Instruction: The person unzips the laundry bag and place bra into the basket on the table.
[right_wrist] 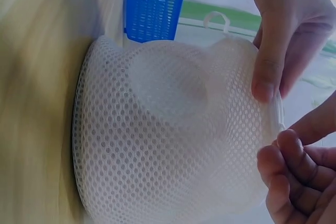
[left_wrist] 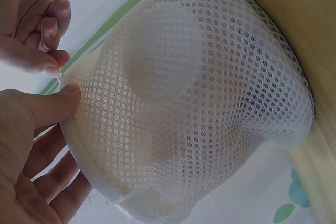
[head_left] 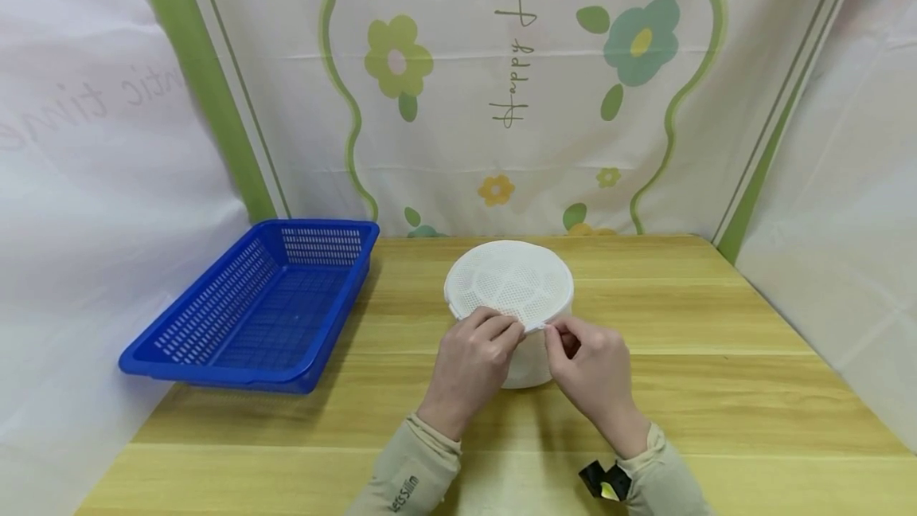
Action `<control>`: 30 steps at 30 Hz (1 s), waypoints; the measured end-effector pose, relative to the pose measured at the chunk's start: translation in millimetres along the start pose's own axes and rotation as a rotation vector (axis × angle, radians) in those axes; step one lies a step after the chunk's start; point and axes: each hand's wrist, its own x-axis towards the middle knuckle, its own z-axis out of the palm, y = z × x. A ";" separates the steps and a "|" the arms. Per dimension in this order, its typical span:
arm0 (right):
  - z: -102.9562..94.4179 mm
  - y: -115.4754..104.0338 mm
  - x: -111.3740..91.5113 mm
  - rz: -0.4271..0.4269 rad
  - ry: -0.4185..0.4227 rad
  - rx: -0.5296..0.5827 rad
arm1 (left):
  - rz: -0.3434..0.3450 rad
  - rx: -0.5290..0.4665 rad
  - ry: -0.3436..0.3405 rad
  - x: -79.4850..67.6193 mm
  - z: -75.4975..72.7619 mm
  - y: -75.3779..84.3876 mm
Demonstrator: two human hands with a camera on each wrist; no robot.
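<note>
At the middle of the wood-grained yellow counter (head_left: 716,388), toward its far edge: a round white mesh bag (head_left: 512,281) stands on its base, well in from the left and right edges.
Left grip on the bag: the left hand (head_left: 473,365) holds the near rim (head_left: 571,301), thumb pressed to the side mesh, the other fingers over the top; most of the bag lies beyond the fingertips.
Right grip on the bag: the right hand (head_left: 595,369) pinches a small white end (right_wrist: 282,127) at the rim, just beside the left fingertips; the bag lies beyond this hold and to its left. The end is too small to identify.
Bag's direction: circular top facing up, axis roughly upright; whether height or width is greater, I cannot tell.
Mesh side: sags unevenly, with a paler round patch.
White loop: a narrow strap (right_wrist: 217,22) stands out from the bag's edge.
Left hand's pose: back upward, forearm angling in from the near edge toward the right.
Right hand's pose: thumb and forefinger together, remaining fingers curled, forearm angling in toward the left.
Blue rectangular plastic basket (head_left: 215,373): along the counter's left edge, well apart from the bag.
</note>
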 end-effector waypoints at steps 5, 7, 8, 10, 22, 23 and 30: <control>-0.8 0.3 -0.5 0.006 -0.016 0.013 | -0.003 0.004 0.012 -0.8 0.4 0.0; -0.7 -0.5 -0.6 0.002 -0.019 0.019 | -0.007 0.003 0.012 -0.7 0.6 0.1; -0.5 -1.0 -0.6 0.001 -0.020 0.023 | -0.009 0.000 0.010 -0.6 0.6 0.1; -0.1 -2.0 -0.4 -0.003 -0.022 0.034 | -0.010 0.000 0.007 -0.4 0.5 0.3; 2.7 -5.6 -1.1 -0.029 -0.052 0.102 | -0.014 0.002 -0.014 0.5 -0.9 1.0; 3.0 -5.5 -1.1 -0.033 -0.056 0.103 | -0.014 0.000 -0.015 0.5 -0.9 1.1; 5.0 -4.8 -2.3 -0.050 -0.091 0.137 | 0.000 -0.018 -0.024 0.3 -0.9 0.6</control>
